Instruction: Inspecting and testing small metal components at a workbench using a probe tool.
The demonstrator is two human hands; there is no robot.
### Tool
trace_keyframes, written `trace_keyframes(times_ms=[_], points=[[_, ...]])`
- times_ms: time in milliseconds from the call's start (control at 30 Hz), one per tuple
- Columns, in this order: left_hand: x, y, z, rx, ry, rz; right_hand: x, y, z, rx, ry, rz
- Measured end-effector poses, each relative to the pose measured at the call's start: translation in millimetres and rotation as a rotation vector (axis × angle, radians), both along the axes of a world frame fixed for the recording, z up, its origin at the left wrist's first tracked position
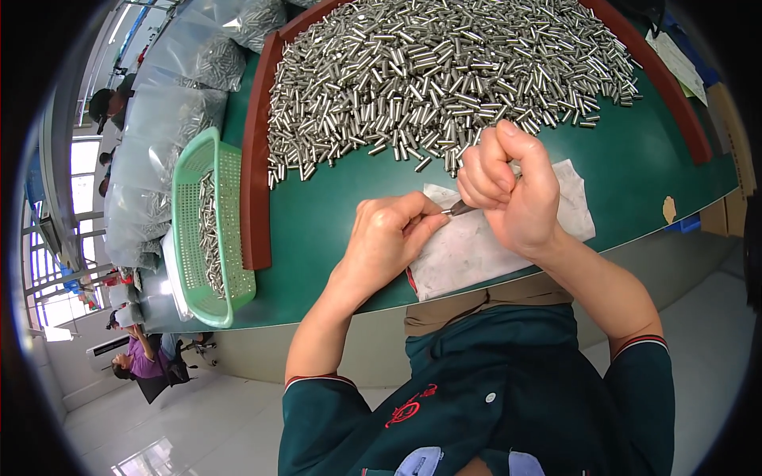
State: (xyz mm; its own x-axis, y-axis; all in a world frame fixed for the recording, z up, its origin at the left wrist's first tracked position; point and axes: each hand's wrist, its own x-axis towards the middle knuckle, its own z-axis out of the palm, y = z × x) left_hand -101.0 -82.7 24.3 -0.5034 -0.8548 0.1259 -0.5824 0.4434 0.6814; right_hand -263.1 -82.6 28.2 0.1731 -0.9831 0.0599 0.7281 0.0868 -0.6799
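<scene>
My left hand (381,238) pinches a small silver metal pin (447,213) between thumb and forefinger. Wrapped in the fist of my right hand (516,190) is a small tool with a dark pointed metal tip (462,207); my fingers hide its handle, so its exact kind does not show. The tip meets or nearly meets the end of the pin. Both hands are over a stained white cloth (476,254) at the near edge of the green table (313,214). Just beyond them spreads a large heap of loose silver metal pins (444,79).
Red-brown rails (256,174) border the heap, including one on the right (671,95). A green plastic basket (184,262) holding pins stands at the left, beside clear bags (143,190) of metal parts. Cardboard boxes (721,216) are at the right. A person in purple (147,357) sits far left.
</scene>
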Motion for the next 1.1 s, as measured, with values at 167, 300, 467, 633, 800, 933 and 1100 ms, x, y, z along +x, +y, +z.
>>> trace_keyframes(times_ms=[167, 300, 467, 633, 800, 933, 1100], points=[[-0.7, 0.6, 0.9, 0.014, 0.005, 0.003, 2.1, 2.1, -1.6, 0.007, 0.007, -0.001], [-0.1, 0.2, 2.5, 0.034, -0.043, -0.008, 2.1, 2.7, -2.6, -0.008, -0.022, -0.024], [0.1, -0.2, 3.5, 0.046, -0.041, -0.001, 2.7, 3.3, -1.6, 0.015, -0.095, -0.052], [-0.2, -0.6, 1.3, 0.047, -0.023, -0.002, 3.4, 3.0, -1.4, 0.007, -0.075, -0.048], [-2.5, -0.5, 4.4, 0.062, -0.004, 0.012, 5.0, 3.6, -0.3, -0.024, 0.054, -0.037], [-2.5, 0.0, 1.8, 0.059, 0.012, 0.009, 7.7, 2.8, 6.9, -0.013, 0.124, -0.060], [-1.4, -0.4, 1.2, 0.076, 0.031, 0.020, 12.3, 5.9, 5.8, -0.064, 0.179, -0.088]])
